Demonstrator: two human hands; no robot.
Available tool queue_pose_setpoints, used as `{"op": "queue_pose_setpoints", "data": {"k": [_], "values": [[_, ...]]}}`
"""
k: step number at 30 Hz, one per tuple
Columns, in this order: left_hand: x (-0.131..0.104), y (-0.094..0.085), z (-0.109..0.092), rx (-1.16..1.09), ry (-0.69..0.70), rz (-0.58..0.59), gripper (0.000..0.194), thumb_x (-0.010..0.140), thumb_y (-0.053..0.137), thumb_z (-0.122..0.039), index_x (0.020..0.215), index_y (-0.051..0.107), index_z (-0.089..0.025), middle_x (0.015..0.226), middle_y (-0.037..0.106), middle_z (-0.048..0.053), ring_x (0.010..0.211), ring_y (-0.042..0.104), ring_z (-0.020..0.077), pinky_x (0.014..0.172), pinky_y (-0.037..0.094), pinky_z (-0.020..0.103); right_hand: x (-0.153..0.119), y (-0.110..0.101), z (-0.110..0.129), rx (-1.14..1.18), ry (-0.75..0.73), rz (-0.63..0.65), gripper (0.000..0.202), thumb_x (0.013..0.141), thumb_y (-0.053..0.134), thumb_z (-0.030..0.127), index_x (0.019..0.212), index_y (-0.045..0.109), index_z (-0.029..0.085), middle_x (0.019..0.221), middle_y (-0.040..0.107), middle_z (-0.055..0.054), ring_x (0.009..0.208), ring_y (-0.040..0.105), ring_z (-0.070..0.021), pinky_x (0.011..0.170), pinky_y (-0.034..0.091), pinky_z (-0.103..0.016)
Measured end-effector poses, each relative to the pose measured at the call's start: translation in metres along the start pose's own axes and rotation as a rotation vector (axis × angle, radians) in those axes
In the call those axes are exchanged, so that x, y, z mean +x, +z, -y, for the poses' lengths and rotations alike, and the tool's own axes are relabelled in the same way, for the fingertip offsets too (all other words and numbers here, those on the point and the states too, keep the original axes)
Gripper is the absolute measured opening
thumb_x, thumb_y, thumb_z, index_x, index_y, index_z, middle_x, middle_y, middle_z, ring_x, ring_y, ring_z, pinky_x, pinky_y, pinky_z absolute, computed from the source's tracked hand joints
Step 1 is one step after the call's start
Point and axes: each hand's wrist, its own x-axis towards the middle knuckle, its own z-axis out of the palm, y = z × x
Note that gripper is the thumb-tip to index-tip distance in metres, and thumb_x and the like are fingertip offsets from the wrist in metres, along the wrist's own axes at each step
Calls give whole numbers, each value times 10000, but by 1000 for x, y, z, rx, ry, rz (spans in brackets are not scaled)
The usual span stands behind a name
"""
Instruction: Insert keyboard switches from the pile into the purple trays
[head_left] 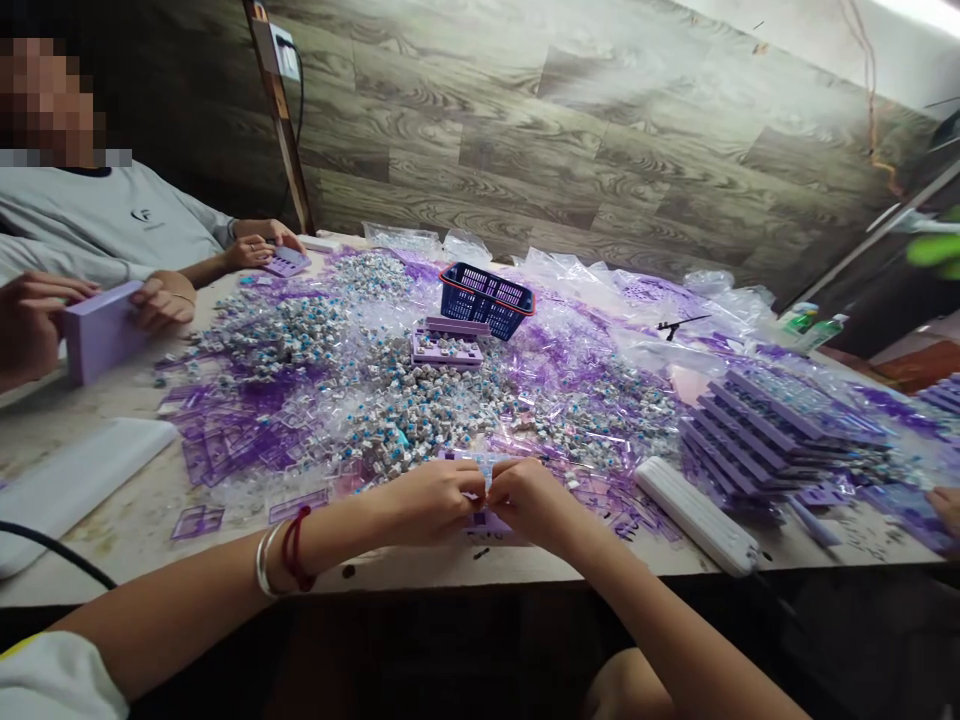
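Observation:
My left hand (431, 495), with a silver bangle and a red string at the wrist, is closed over a purple panel (491, 537) at the table's near edge. My right hand (534, 497) is closed beside it, fingertips almost touching those of the left. Whatever is pinched between the fingers is too small and hidden to name. The panel lies flat beneath both hands, partly covered by them. Just beyond it spreads a pile of small white and blue parts (420, 410).
A dark blue basket (484, 305) stands behind a purple tray (448, 347). Stacked purple panels (757, 440) and a white power strip (697, 515) lie at right. Purple frames (232, 430) cover the left. At far left, other people's hands hold a purple box (105, 330).

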Motion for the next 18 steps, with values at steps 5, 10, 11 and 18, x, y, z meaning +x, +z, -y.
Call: {"op": "queue_pose_setpoints", "data": {"k": [5, 10, 11, 18], "values": [[2, -3, 1, -29, -3, 18, 152, 853, 495, -131, 830, 640, -168, 945, 638, 38, 872, 575, 175, 805, 458, 263, 0, 3, -1, 62, 20, -34, 220, 632, 608, -60, 580, 707, 131, 586, 626, -20, 527, 515, -81, 506, 333, -172], [0, 1, -1, 70, 13, -50, 157, 866, 493, -143, 855, 648, -162, 905, 645, 56, 843, 571, 179, 804, 463, 281, -6, 6, -1, 86, 33, -108, 217, 634, 630, -40, 611, 726, 153, 613, 663, -25, 541, 567, -98, 516, 379, -177], [-1, 2, -1, 95, 22, -71, 157, 872, 493, -151, 868, 649, -160, 896, 647, 60, 826, 570, 178, 790, 467, 283, -7, 6, -2, 101, 26, -123, 208, 642, 638, -26, 624, 728, 160, 620, 667, -22, 546, 575, -101, 523, 390, -179], [-10, 1, 9, 90, 95, -150, 213, 849, 470, -99, 924, 652, -181, 932, 668, 66, 813, 599, 159, 774, 485, 277, -3, 1, -37, 26, 178, -448, 157, 791, 585, 110, 804, 719, 190, 805, 711, -46, 753, 641, -169, 706, 489, -273]]}}
